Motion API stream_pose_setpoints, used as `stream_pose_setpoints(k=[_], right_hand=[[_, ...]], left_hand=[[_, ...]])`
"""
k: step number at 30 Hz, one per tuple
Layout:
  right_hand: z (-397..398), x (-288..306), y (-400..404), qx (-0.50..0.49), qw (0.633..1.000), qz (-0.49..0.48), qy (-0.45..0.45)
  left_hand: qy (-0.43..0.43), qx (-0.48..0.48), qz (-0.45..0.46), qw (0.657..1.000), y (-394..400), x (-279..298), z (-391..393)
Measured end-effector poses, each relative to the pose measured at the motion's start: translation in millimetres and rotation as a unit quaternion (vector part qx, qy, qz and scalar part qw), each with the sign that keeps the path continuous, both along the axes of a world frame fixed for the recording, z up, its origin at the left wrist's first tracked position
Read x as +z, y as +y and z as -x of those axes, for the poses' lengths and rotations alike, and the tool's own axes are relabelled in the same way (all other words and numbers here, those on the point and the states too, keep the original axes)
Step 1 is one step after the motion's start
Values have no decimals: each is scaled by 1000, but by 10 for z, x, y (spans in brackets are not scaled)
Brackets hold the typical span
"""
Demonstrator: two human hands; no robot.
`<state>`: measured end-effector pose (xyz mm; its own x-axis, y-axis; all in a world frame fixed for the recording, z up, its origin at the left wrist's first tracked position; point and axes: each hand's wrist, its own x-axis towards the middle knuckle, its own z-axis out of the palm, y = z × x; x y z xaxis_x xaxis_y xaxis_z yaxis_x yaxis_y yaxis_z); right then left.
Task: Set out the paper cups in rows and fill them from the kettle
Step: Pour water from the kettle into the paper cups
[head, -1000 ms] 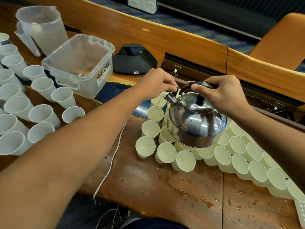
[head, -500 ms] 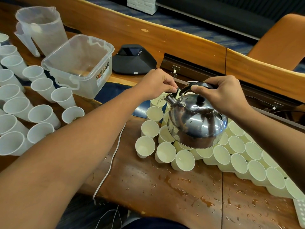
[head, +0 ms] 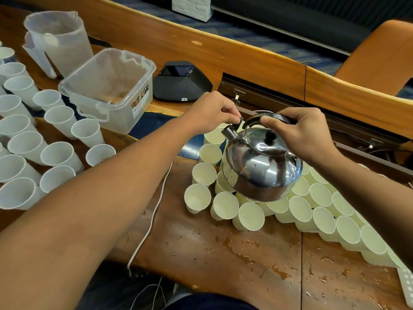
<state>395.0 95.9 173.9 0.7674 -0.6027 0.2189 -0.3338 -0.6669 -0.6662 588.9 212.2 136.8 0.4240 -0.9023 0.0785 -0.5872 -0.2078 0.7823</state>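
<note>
A shiny steel kettle (head: 261, 168) hangs tilted to the left over several rows of cream paper cups (head: 225, 205) on the wet wooden table (head: 201, 253). My right hand (head: 306, 133) grips the kettle's black handle from above. My left hand (head: 212, 113) pinches the small black spout-cap lever beside the spout (head: 229, 132). The spout points down-left over the far cups, which the hands and kettle partly hide. I cannot make out a stream of water.
Several white plastic cups (head: 55, 153) stand in rows at the left. Behind them are a clear jug (head: 58, 39) and a clear storage tub (head: 109, 86). A black device (head: 182, 82) sits by the wooden rail. A white cable (head: 152, 220) crosses the table, and water is spilled near the front edge.
The kettle and both hands hold almost the same place; the kettle has tipped very slightly. No cup has shifted.
</note>
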Motion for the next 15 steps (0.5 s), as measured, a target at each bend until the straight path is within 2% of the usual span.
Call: stream_pose_setpoints(k=[15], right_hand=[[187,111,184,28,1000,-8,3]], left_hand=[[7,-10,18,1000,258,47,113]])
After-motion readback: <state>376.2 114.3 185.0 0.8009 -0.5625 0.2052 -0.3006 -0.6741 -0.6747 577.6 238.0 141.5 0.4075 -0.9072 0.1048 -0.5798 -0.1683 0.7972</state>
